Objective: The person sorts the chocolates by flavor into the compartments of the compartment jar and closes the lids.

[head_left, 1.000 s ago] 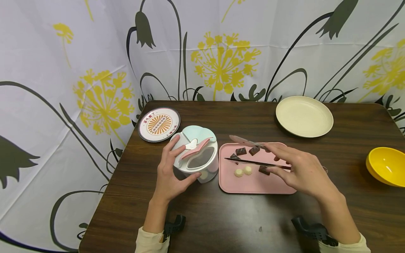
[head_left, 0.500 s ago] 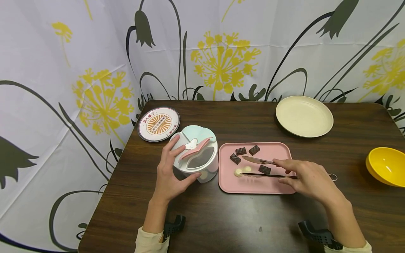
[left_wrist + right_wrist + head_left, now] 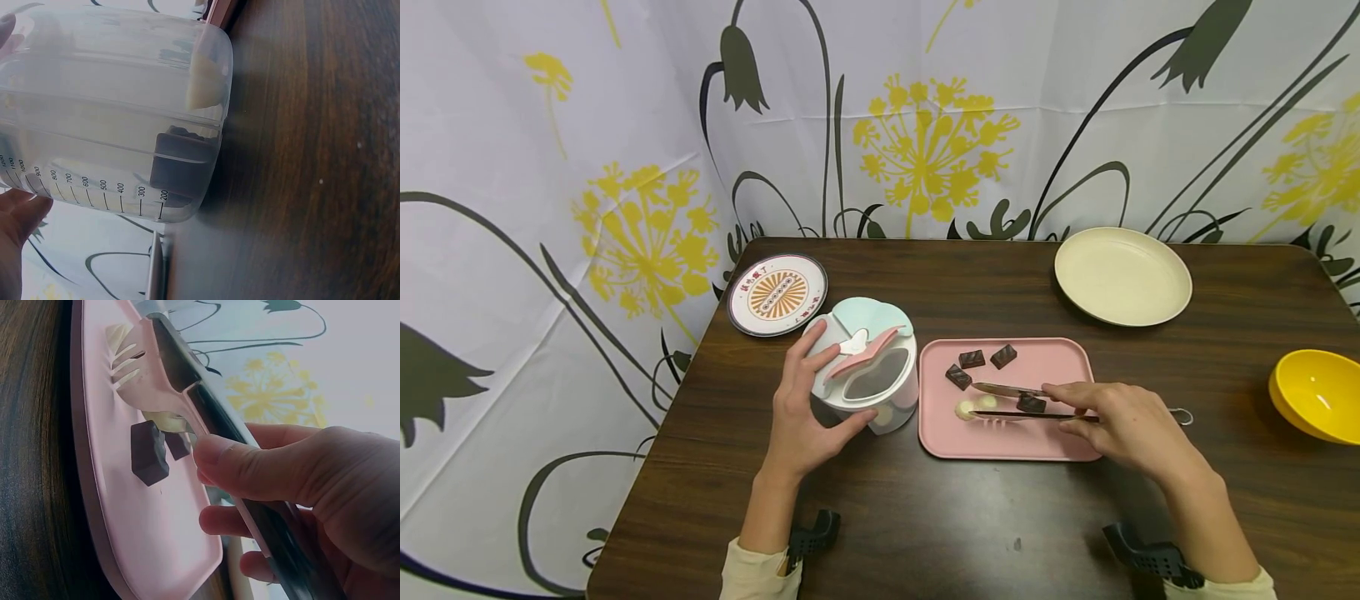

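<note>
My right hand [image 3: 1123, 421] pinches metal serving tongs [image 3: 206, 403] between thumb and fingers. One arm of the tongs ends in fork tines, which sit at a cream-coloured chocolate piece on the pink tray [image 3: 932, 433]. Two cream pieces [image 3: 964, 410] lie side by side there, partly covered by the tongs. A dark chocolate [image 3: 148, 453] lies under the arms, and several more dark chocolates [image 3: 972, 358] are farther back. With spread fingers and thumb, my left hand [image 3: 805, 425] grips a clear round container [image 3: 112, 119] with a multicoloured lid. Dark and cream pieces show inside it.
Behind the container is a patterned white plate [image 3: 756, 312]. An oval cream plate [image 3: 1122, 277] stands at the back right, and a yellow bowl [image 3: 1315, 396] is at the right edge. A flowered curtain [image 3: 925, 50] hangs behind the table [image 3: 970, 533].
The right hand has lowered the tongs toward the front of the tray, from above the dark chocolates to the cream pieces, and their arms have drawn closer together. The left hand stays still.
</note>
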Available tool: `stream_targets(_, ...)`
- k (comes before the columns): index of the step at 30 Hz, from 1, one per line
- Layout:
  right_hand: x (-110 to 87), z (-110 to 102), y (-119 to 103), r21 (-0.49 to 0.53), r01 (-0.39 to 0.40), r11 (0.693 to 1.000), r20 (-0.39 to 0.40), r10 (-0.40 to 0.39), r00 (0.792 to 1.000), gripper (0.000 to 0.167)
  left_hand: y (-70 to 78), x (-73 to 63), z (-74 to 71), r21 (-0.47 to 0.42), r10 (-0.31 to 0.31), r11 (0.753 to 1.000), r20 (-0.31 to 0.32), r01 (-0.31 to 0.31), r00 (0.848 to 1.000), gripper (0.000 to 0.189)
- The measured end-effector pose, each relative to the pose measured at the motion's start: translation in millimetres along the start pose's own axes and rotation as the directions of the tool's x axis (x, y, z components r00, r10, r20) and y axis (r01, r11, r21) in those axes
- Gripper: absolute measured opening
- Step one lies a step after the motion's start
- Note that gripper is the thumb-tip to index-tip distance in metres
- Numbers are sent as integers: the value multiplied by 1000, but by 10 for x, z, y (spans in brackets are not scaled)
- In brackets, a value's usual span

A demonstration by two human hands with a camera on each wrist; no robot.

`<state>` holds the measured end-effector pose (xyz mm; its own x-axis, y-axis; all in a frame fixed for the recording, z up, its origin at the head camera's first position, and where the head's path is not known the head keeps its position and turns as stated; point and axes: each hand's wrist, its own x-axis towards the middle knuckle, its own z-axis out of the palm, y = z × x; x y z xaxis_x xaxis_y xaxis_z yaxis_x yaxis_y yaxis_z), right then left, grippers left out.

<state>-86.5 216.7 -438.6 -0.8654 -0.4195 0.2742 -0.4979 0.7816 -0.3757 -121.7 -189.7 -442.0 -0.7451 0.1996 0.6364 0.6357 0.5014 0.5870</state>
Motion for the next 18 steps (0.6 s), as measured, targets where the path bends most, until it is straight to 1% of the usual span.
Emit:
stream_targets(11,14,15,-5,-13,-6,1000,-3,6,1000,44,-1,4,0,-5,8,1000,-3,-8,1000,79)
stream_targets(18,13,11,-6,-30,13,999,-29,-14,999,44,-1,4,0,-4,13,1000,-2,-13,1000,79)
